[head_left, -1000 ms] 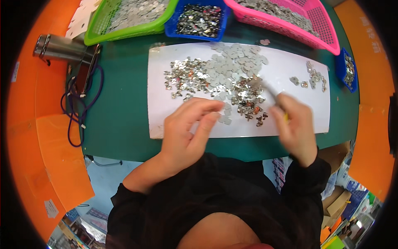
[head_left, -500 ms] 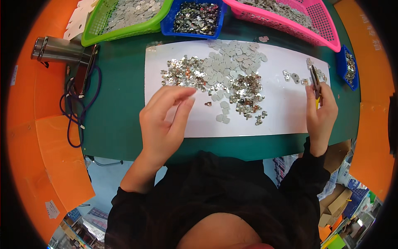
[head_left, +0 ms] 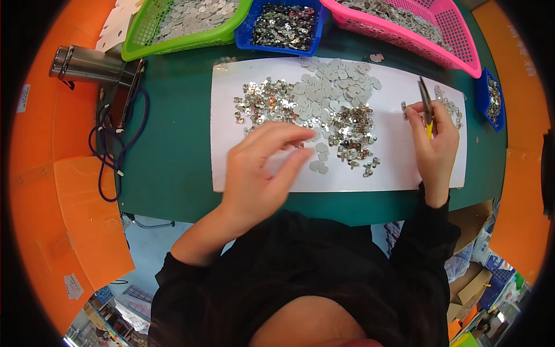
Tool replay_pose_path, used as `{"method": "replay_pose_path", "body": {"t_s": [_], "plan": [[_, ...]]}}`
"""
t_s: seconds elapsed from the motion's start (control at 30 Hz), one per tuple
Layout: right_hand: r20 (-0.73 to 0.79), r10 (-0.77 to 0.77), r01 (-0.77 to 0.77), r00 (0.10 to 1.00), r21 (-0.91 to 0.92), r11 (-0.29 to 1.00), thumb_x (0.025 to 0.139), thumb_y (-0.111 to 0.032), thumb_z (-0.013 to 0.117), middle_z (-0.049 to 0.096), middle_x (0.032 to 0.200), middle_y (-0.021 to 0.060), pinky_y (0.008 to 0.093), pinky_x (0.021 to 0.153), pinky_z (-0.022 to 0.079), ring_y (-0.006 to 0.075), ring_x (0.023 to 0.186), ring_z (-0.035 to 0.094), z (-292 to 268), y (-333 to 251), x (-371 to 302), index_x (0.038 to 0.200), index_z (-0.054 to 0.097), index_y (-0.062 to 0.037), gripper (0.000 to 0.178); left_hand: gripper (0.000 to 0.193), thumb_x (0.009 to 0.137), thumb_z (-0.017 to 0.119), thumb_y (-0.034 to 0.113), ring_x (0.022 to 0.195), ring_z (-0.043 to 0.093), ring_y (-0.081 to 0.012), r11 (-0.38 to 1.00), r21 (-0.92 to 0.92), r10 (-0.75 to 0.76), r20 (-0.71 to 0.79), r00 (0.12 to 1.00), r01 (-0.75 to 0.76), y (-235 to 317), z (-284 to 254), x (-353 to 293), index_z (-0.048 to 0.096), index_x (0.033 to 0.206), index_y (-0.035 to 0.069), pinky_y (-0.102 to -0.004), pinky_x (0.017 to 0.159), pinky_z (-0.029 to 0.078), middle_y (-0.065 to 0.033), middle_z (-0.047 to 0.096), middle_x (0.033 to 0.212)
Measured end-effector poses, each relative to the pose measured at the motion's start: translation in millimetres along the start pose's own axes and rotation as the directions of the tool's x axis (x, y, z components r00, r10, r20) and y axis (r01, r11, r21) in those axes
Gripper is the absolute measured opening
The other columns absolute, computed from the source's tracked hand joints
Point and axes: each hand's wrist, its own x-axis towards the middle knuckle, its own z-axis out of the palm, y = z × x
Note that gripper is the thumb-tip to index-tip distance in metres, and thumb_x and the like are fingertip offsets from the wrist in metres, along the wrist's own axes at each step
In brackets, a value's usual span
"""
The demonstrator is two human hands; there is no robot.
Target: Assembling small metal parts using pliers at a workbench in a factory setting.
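My left hand (head_left: 263, 170) hovers over the left half of the white sheet (head_left: 231, 173), thumb and forefinger apart. Its fingertips are slightly blurred, and I see nothing between them. They point at a few loose grey flat plates (head_left: 319, 159) beside the big pile of grey plates (head_left: 338, 84). Small shiny metal pieces lie in two heaps, one on the left (head_left: 269, 98) and one on the right (head_left: 352, 130). My right hand (head_left: 436, 144) grips a yellow-handled tool with two slim dark pointed tips (head_left: 426, 104), tips upward. Several metal parts (head_left: 451, 104) lie beyond it.
Along the back of the green table (head_left: 167, 144) stand a green basket (head_left: 173, 49), a blue bin (head_left: 277, 49) and a pink basket (head_left: 399, 46), all filled with parts. A small blue tray (head_left: 491, 104) sits right. A steel cup (head_left: 92, 65) and purple cord (head_left: 139, 127) are left.
My left hand has moved right toward the loose grey plates. My right hand has shifted left with the yellow-handled tool, away from the metal parts on the right.
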Motion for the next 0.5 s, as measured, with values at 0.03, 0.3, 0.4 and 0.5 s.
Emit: {"method": "replay_pose_path", "body": {"t_s": [0.03, 0.3, 0.4, 0.5], "plan": [[0.049, 0.082, -0.089, 0.995, 0.182, 0.979, 0.088, -0.008, 0.068, 0.059, 0.077, 0.0036, 0.0262, 0.064, 0.038, 0.0125, 0.071, 0.050, -1, -15, -4, 0.088, 0.064, -0.0007, 0.009, 0.027, 0.087, 0.065, -0.005, 0.099, 0.065, -0.0197, 0.992, -0.122, -0.032, 0.059, 0.998, 0.039, 2, 7, 0, 0.063, 0.114, -0.004, -0.0317, 0.088, 0.052, -0.0125, 0.067, 0.112], [0.125, -0.187, 0.136, 0.974, 0.335, 0.933, 0.077, -0.002, 0.075, 0.052, 0.072, 0.0061, 0.0273, 0.058, 0.038, 0.0169, 0.064, 0.050, 14, -51, -20, 0.085, 0.063, -0.0001, 0.015, 0.032, 0.091, 0.064, -0.004, 0.105, 0.064, -0.0169, 0.556, -0.795, -0.143, 0.197, 0.970, 0.244, 6, 42, 17, 0.058, 0.122, -0.005, -0.0295, 0.092, 0.054, -0.0104, 0.063, 0.117], [0.105, -0.186, 0.136, 0.977, 0.365, 0.921, 0.073, 0.000, 0.077, 0.052, 0.071, 0.0060, 0.0296, 0.057, 0.038, 0.0188, 0.064, 0.049, 17, -57, -27, 0.084, 0.062, -0.0021, 0.019, 0.027, 0.092, 0.063, -0.003, 0.099, 0.065, -0.0147, 0.518, -0.780, -0.229, 0.269, 0.935, 0.351, 4, 38, 14, 0.060, 0.119, -0.005, -0.0288, 0.089, 0.055, -0.0095, 0.066, 0.111], [0.065, -0.241, 0.206, 0.968, 0.337, 0.918, 0.071, 0.000, 0.077, 0.052, 0.071, 0.0058, 0.0305, 0.058, 0.038, 0.0202, 0.066, 0.049, 22, -56, -26, 0.084, 0.063, -0.0029, 0.020, 0.023, 0.093, 0.063, -0.003, 0.093, 0.067, -0.0142, 0.546, -0.779, -0.261, 0.192, 0.946, 0.309, 3, 38, 12, 0.062, 0.116, -0.005, -0.0279, 0.085, 0.056, -0.0094, 0.067, 0.105]]}}
